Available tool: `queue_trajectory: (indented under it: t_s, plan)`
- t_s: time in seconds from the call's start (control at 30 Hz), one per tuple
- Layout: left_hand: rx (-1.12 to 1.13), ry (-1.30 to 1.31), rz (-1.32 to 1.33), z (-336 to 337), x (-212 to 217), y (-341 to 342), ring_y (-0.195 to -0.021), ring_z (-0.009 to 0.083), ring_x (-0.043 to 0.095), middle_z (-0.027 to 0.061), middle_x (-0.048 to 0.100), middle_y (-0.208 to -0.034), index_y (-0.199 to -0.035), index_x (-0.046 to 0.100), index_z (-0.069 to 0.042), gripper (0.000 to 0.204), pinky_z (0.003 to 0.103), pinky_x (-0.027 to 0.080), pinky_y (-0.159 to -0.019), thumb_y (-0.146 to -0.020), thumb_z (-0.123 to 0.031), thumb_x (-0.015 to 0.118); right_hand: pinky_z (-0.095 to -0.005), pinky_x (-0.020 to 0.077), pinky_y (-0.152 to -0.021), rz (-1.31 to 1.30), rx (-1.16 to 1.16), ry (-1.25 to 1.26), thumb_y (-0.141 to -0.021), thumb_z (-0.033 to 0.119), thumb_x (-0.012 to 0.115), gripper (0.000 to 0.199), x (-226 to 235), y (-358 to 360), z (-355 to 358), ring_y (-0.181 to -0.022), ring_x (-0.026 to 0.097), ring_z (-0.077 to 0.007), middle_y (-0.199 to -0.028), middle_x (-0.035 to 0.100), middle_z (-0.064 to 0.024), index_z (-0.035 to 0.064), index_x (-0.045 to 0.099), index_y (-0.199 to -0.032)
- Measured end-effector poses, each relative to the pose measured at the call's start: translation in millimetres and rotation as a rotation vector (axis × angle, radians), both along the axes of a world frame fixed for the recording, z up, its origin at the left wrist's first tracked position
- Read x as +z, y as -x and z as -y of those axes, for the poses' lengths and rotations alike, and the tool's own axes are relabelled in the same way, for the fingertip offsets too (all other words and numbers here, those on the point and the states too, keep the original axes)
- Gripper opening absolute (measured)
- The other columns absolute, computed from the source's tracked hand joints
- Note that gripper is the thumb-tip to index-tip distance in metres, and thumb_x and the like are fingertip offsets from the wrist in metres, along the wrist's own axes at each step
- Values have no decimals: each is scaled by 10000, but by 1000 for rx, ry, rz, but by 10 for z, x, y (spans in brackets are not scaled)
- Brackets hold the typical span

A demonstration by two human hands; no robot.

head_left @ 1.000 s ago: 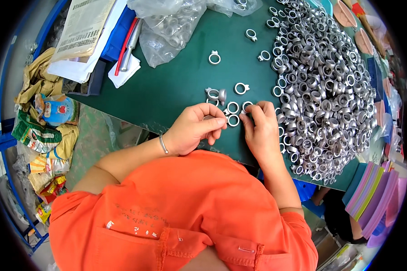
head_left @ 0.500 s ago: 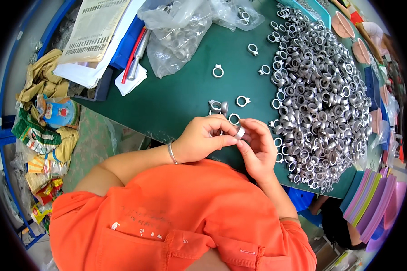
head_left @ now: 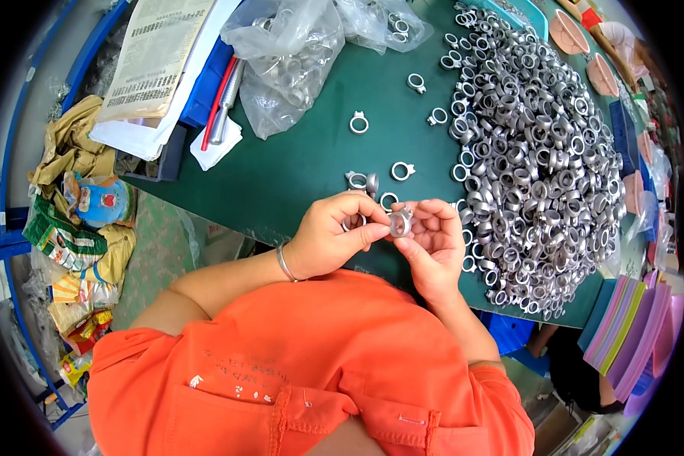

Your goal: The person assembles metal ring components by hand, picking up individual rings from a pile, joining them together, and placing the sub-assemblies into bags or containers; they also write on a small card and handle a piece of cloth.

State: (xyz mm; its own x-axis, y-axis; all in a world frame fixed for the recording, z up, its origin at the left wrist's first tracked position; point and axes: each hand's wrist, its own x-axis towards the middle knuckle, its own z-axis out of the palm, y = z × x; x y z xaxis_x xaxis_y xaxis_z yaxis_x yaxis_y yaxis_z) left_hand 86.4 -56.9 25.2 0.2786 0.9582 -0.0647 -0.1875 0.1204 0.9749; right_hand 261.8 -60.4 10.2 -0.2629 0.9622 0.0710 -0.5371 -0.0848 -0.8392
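Note:
Just off the table's near edge, my right hand (head_left: pixel 436 254) has a small grey metal ring (head_left: pixel 401 223) between thumb and fingers. My left hand (head_left: pixel 330 234) meets it from the other side, thumb and forefinger pinched at the ring's left edge. A second ring (head_left: pixel 353 222) shows in the gap of my left fingers; whether it is held there or lies behind them I cannot tell. Beyond my hands a few loose rings lie on the green table (head_left: pixel 296 167), among them a lugged ring (head_left: pixel 402 171) and a ring standing on edge (head_left: pixel 372 183).
A big heap of metal rings (head_left: pixel 536 167) covers the table's right side. Clear plastic bags (head_left: pixel 289 72) holding rings lie at the back. Papers (head_left: pixel 156 61), a red pen (head_left: pixel 219 102) and a metal-handled tool (head_left: pixel 226 102) are at the left. Coloured foam sheets (head_left: pixel 631 330) stand right.
The ring between my hands has turned, so its opening and lug now face up more. My right fingers have shifted slightly around it. The whole view has shifted a little.

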Motion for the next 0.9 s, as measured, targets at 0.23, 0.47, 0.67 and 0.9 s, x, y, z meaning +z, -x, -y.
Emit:
queue_trajectory:
  t_s: [0.23, 0.47, 0.67, 0.9]
  plan:
    - [3, -55, -60, 14, -23, 6, -604, 45, 536, 18, 567, -813, -899, 600, -2, 61, 177, 415, -530, -844, -28, 607, -300, 488, -846, 54, -14, -72, -774, -142, 576, 499, -33, 14, 27, -1044, 546, -208, -1140, 530, -167, 25, 380, -1202]
    - [19, 139, 132, 4, -13, 0, -597, 38, 530, 14, 594, -771, -953, 576, -1, 118, 175, 431, -525, -871, -85, 592, -271, 454, -779, 380, -135, -313, -731, -115, 639, 531, -70, 24, 27, -954, 556, -174, -1094, 555, -135, 9, 396, -1186]
    - [45, 201, 108, 12, -87, -6, -590, 45, 532, 27, 608, -787, -977, 584, 11, 153, 181, 440, -524, -869, -97, 599, -269, 439, -755, 435, -178, -375, -732, -98, 645, 508, -49, 42, 30, -853, 537, -135, -1052, 569, -124, 4, 406, -1168]
    - [-77, 553, 346, 7, -111, 33, -687, 122, 602, 74, 608, -858, -1090, 570, 14, 330, 239, 518, -584, -964, -259, 434, -332, 480, -715, 604, -110, -707, -666, -127, 624, 299, 126, 64, -60, -817, 597, -286, -944, 621, -167, -25, 573, -942]
